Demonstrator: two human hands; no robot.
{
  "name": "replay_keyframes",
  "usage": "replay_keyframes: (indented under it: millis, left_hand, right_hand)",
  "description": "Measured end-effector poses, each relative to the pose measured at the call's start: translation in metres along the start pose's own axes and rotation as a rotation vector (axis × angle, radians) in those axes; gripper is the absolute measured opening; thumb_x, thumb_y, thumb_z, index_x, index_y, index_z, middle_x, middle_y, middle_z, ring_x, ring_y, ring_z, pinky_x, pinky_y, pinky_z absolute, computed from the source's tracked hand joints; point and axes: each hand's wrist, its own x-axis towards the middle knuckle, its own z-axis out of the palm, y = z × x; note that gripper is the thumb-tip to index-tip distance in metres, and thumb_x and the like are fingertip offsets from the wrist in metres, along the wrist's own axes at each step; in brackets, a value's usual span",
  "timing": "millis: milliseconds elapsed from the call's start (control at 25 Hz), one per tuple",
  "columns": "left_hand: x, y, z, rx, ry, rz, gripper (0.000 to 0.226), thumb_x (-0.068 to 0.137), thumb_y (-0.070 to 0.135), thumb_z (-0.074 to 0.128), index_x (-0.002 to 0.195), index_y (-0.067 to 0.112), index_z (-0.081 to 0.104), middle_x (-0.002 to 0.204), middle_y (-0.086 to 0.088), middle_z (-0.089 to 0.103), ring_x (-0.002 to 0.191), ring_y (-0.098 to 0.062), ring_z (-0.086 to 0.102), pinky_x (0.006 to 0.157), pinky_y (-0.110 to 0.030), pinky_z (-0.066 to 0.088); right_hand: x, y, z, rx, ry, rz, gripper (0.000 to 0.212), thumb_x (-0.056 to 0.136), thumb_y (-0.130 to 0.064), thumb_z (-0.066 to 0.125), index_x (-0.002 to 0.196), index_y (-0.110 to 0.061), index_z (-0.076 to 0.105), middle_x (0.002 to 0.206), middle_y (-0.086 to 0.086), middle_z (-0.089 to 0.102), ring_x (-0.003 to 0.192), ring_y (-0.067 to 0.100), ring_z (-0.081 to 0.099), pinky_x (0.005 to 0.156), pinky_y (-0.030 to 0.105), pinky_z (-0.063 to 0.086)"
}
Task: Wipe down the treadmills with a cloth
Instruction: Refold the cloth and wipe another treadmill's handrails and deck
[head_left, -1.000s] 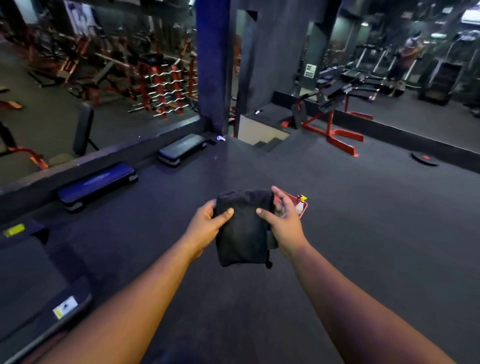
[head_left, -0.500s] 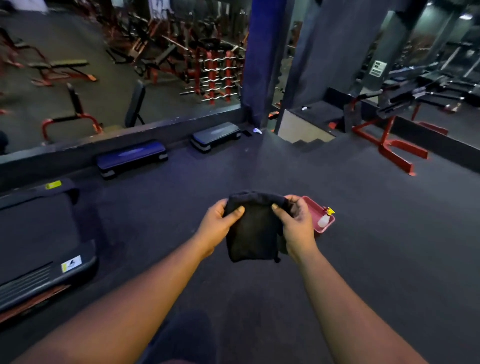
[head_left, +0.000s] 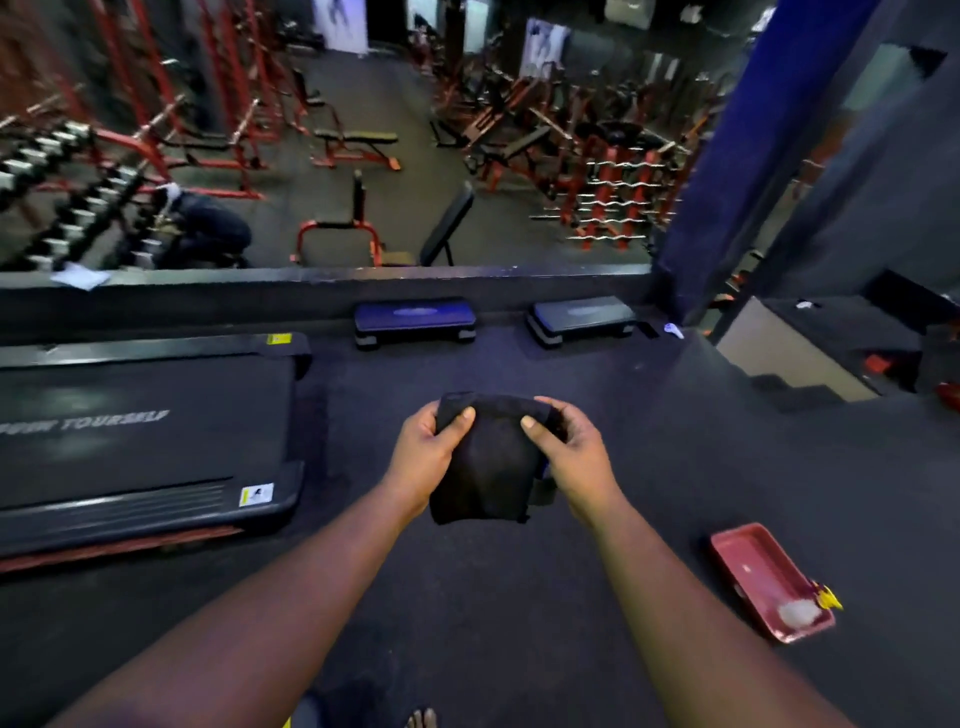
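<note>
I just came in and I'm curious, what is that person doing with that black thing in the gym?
A person is standing on the dark gym floor holding a folded black cloth in front of them, with the left hand and the right hand each gripping a side. A treadmill sits on the floor to their left, and the cloth is not touching it yet. A red tray lies on the floor to their right. Wiping has not started.

Both hands, left (head_left: 423, 452) and right (head_left: 574, 452), grip a folded black cloth (head_left: 485, 467) beside a treadmill (head_left: 145, 436).
</note>
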Motion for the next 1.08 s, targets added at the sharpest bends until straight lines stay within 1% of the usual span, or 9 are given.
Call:
replay_keyframes:
  millis: [240, 400, 440, 560, 640, 720, 880, 1000, 1080]
  left_hand:
    - [0.055, 0.017, -0.088, -0.166, 0.155, -0.127, 0.031, 0.086, 0.029, 0.069, 0.105, 0.004, 0.067, 0.098, -0.01, 0.072, 0.088, -0.019, 0.066, 0.077, -0.03, 0.054]
    - [0.065, 0.022, -0.141, -0.104, 0.289, -0.121, 0.001, 0.094, 0.01, 0.063, 0.094, 0.011, 0.064, 0.079, 0.002, 0.073, 0.061, -0.002, 0.064, 0.054, -0.013, 0.048]
    - [0.07, 0.024, -0.156, -0.09, 0.376, -0.098, 0.006, 0.096, 0.006, 0.06, 0.092, 0.011, 0.062, 0.073, 0.004, 0.07, 0.054, 0.0, 0.06, 0.049, -0.011, 0.045]
    - [0.09, 0.03, -0.195, -0.049, 0.581, 0.005, 0.004, 0.097, 0.004, 0.059, 0.099, 0.007, 0.06, 0.082, 0.0, 0.068, 0.066, -0.004, 0.061, 0.06, -0.017, 0.049]
    - [0.101, 0.033, -0.219, -0.064, 0.731, 0.072, 0.007, 0.097, 0.006, 0.06, 0.103, 0.004, 0.061, 0.087, -0.003, 0.068, 0.074, -0.009, 0.062, 0.068, -0.022, 0.05]
    - [0.105, 0.047, -0.239, -0.088, 0.902, 0.126, 0.012, 0.097, 0.006, 0.058, 0.107, 0.0, 0.061, 0.09, -0.006, 0.067, 0.078, -0.012, 0.062, 0.072, -0.025, 0.051]
    - [0.094, 0.071, -0.282, -0.121, 1.164, 0.239, 0.012, 0.095, 0.01, 0.061, 0.105, 0.003, 0.062, 0.092, -0.005, 0.07, 0.083, -0.014, 0.063, 0.077, -0.026, 0.053]
    - [0.069, 0.08, -0.321, -0.189, 1.319, 0.335, 0.007, 0.094, 0.012, 0.063, 0.1, 0.01, 0.064, 0.094, -0.006, 0.07, 0.085, -0.017, 0.062, 0.081, -0.034, 0.051]
    - [0.049, 0.077, -0.353, -0.188, 1.419, 0.343, 0.021, 0.089, 0.019, 0.066, 0.105, 0.006, 0.063, 0.099, -0.01, 0.07, 0.088, -0.02, 0.062, 0.084, -0.037, 0.05]
  right_hand:
    - [0.106, -0.018, 0.099, 0.068, -0.262, 0.051, 0.014, 0.095, -0.022, 0.066, 0.105, -0.012, 0.067, 0.105, 0.008, 0.074, 0.095, 0.018, 0.069, 0.08, 0.033, 0.057]
    - [0.172, -0.019, 0.178, 0.125, -0.536, 0.055, 0.02, 0.089, -0.019, 0.072, 0.107, -0.012, 0.066, 0.101, 0.008, 0.073, 0.093, 0.02, 0.066, 0.085, 0.041, 0.053]
    - [0.187, -0.021, 0.2, 0.124, -0.596, 0.053, 0.022, 0.088, -0.017, 0.072, 0.109, -0.014, 0.065, 0.099, 0.004, 0.072, 0.091, 0.017, 0.065, 0.083, 0.039, 0.053]
    - [0.227, -0.015, 0.26, 0.149, -0.761, 0.04, 0.031, 0.086, -0.005, 0.072, 0.112, -0.019, 0.063, 0.1, -0.003, 0.071, 0.092, 0.008, 0.065, 0.084, 0.031, 0.052]
    - [0.251, -0.01, 0.299, 0.12, -0.934, 0.017, 0.046, 0.084, -0.002, 0.075, 0.124, -0.019, 0.058, 0.116, 0.001, 0.07, 0.106, 0.01, 0.065, 0.091, 0.029, 0.053]
    - [0.265, -0.01, 0.345, 0.079, -1.087, 0.006, 0.06, 0.084, -0.001, 0.074, 0.135, -0.02, 0.05, 0.124, 0.001, 0.068, 0.113, 0.01, 0.064, 0.089, 0.025, 0.054]
    - [0.253, -0.012, 0.432, 0.029, -1.297, 0.093, 0.056, 0.09, -0.005, 0.068, 0.137, -0.024, 0.044, 0.106, -0.003, 0.068, 0.087, -0.003, 0.069, 0.071, 0.016, 0.053]
    - [0.221, -0.007, 0.501, -0.057, -1.545, 0.1, 0.033, 0.093, -0.023, 0.066, 0.124, -0.02, 0.057, 0.118, 0.007, 0.071, 0.095, 0.008, 0.07, 0.082, 0.031, 0.056]
    - [0.195, -0.003, 0.546, -0.054, -1.59, 0.079, 0.033, 0.092, -0.024, 0.068, 0.122, -0.017, 0.058, 0.121, 0.011, 0.07, 0.104, 0.017, 0.068, 0.094, 0.042, 0.054]
